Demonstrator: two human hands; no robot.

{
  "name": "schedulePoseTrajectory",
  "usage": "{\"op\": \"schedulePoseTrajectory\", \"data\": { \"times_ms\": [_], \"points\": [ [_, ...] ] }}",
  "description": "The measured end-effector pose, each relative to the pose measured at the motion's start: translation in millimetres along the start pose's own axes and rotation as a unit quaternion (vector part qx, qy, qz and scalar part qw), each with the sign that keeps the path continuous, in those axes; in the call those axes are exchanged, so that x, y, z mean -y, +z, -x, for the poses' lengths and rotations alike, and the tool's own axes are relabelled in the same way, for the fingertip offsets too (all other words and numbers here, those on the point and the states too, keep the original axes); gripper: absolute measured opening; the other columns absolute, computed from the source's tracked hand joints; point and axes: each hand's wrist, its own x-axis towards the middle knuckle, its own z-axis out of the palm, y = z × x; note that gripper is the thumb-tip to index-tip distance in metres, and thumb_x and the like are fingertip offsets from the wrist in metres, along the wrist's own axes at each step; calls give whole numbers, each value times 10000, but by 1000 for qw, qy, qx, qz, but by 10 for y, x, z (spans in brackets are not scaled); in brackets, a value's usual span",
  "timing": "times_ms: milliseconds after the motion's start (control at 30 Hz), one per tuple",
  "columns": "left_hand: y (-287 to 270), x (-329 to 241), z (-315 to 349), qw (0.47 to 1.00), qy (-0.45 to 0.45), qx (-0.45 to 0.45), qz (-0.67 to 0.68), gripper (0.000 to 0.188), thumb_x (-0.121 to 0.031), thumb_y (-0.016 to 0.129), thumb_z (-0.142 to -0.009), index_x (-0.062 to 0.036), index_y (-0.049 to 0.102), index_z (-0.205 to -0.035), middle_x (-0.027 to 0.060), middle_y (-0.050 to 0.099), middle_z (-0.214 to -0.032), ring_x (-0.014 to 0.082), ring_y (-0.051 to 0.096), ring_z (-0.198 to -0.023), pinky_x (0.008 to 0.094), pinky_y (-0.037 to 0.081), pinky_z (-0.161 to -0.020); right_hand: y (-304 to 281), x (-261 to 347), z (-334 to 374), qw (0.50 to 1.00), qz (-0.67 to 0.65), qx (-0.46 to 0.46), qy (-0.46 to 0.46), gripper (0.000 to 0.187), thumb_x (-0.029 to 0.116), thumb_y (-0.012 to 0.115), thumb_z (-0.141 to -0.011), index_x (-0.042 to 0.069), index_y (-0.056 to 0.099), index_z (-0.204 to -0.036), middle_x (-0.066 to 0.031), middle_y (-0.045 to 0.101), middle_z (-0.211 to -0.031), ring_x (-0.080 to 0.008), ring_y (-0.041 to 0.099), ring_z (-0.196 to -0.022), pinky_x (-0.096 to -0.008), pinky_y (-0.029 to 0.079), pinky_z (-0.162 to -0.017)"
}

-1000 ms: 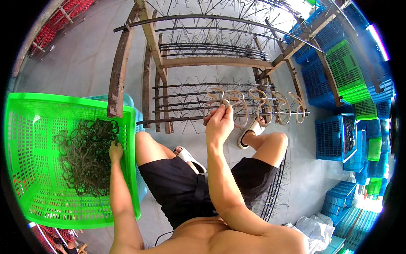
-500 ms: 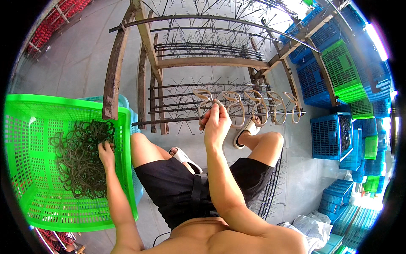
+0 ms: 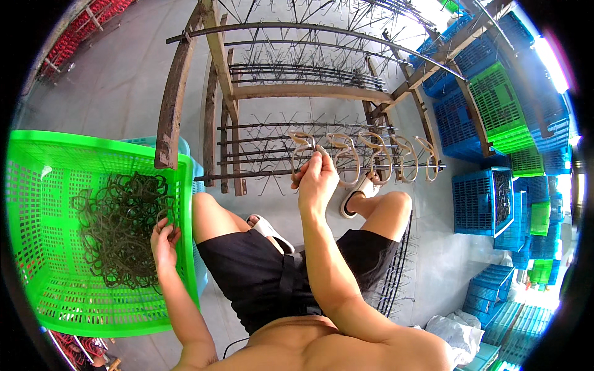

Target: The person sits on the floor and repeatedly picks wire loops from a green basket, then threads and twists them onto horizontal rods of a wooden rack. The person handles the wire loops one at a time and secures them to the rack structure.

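My right hand [image 3: 318, 180] is closed in a pinch on the leftmost beige loop [image 3: 302, 137], a bent band hung on the wire hooks of a dark rod [image 3: 232, 174]. Several similar beige loops [image 3: 378, 157] hang along that rod to the right. On the left, my left hand [image 3: 164, 244] is inside the green basket [image 3: 93, 324], palm partly turned up and fingers curled. A dark loop shows at its fingertips, beside a tangled pile of dark loops [image 3: 120, 235]. The fingers partly hide what they grip.
A rusty metal rack [image 3: 309, 91] stands ahead, holding rods with many thin wire hooks [image 3: 297, 73]. Its upright post [image 3: 168, 130] rises close to the basket. Blue crates [image 3: 476, 201] and green crates [image 3: 495, 105] are stacked at right. A white plastic bag [image 3: 455, 331] lies lower right.
My left hand has drawn back toward me and slightly right from the pile, turning its palm upward with fingers curled. My right hand stays at the leftmost beige loop.
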Motion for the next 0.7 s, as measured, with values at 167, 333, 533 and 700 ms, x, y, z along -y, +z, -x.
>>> {"op": "schedulePoseTrajectory", "data": {
  "times_ms": [167, 333, 533, 700],
  "points": [
    [24, 17, -1, 996, 48, -31, -63, 292, -275, 583, -880, -61, 566, -1078, 18, 549, -757, 134, 552, -647, 253, 456, -568, 62, -100, 86, 994, 68, 66, -54, 212, 173, 458, -945, 5, 570, -1008, 17, 434, -508, -60, 422, -382, -207, 339, -333],
    [210, -42, 186, 988, 136, -66, -20, 281, -296, 537, -917, -48, 572, -1044, 4, 515, -692, 107, 507, -554, 245, 396, -474, 11, -111, 33, 983, 151, 74, -73, 198, 171, 458, -942, 13, 577, -938, 20, 445, -497, -59, 423, -377, -211, 332, -332],
    [377, -246, 516, 978, 198, -68, 18, 260, -280, 523, -920, -33, 579, -977, -11, 462, -598, 87, 428, -449, 224, 335, -409, -59, -14, -2, 980, 169, 76, -71, 233, 163, 464, -930, 22, 517, -752, 8, 444, -504, -68, 429, -388, -216, 334, -327],
    [473, -423, 870, 962, 252, 94, 46, 227, -225, 534, -899, -5, 558, -851, -12, 391, -456, 76, 349, -357, 204, 273, -350, -182, 135, 46, 975, 177, 135, -17, 187, 167, 525, -901, -16, 532, -939, -65, 521, -681, -124, 505, -510, -268, 430, -445]
  ]
}}
